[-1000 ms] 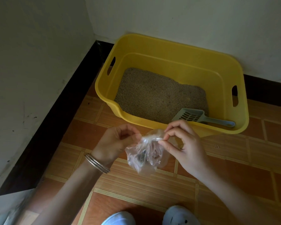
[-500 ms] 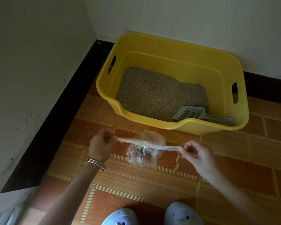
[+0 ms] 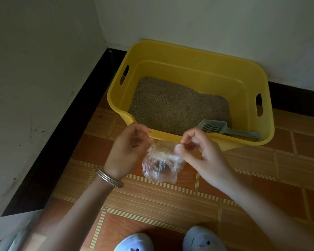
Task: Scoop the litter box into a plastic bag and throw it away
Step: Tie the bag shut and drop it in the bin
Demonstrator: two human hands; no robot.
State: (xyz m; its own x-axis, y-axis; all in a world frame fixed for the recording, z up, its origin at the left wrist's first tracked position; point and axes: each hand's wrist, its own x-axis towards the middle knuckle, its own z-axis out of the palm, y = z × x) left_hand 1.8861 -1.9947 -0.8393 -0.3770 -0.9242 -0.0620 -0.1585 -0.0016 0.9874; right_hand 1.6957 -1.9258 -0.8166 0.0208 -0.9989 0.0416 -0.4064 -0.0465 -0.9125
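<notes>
One clear bag (image 3: 160,166), dark clumps inside, hangs at center frame between two hands, just below them and above the tiled floor (image 3: 170,205). The left hand (image 3: 129,147), bangles (image 3: 109,178) on its wrist, pinches the bag's gathered top from the left. The right hand (image 3: 201,156) pinches it from the right, fingers curled. Just behind them, one yellow litter box (image 3: 188,69) holds litter (image 3: 170,105) and one grey scoop (image 3: 216,126). Two shoes (image 3: 134,242) show at the bottom edge.
</notes>
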